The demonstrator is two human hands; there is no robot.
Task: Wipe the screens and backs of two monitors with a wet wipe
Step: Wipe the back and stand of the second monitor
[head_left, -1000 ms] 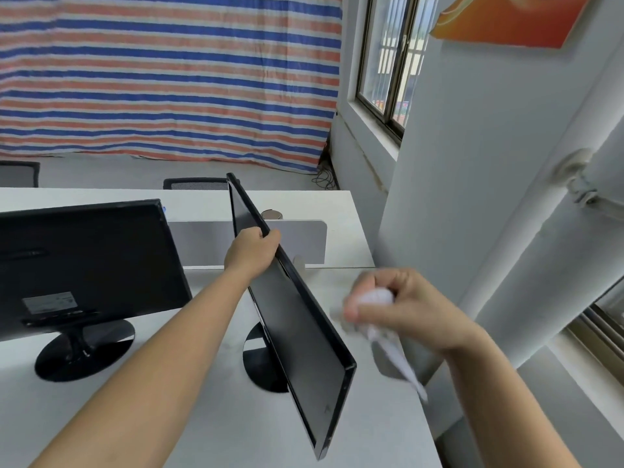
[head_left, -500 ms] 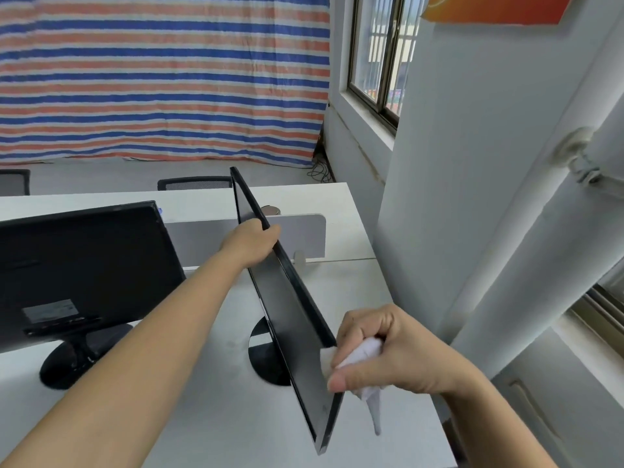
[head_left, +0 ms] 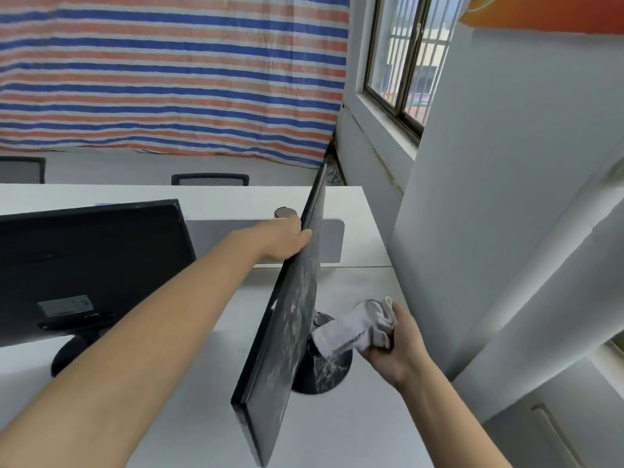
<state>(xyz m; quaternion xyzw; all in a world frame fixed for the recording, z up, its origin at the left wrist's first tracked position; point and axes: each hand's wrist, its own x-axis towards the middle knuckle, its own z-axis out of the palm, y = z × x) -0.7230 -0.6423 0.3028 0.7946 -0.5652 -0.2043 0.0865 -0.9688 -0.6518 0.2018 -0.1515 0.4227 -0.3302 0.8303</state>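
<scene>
Head view: white desk [head_left: 354,434] (monitor [head_left: 290,315] edge-on) before a striped tarp [head_left: 169,79].

free: desk strip [head_left: 196,427] between left monitor [head_left: 101,258] and right monitor [head_left: 287,332] | obstacle: pillar [head_left: 472,231] near desk's right edge

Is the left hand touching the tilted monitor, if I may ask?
Touching: head view shows the left hand gripping the monitor by its top edge.
</scene>
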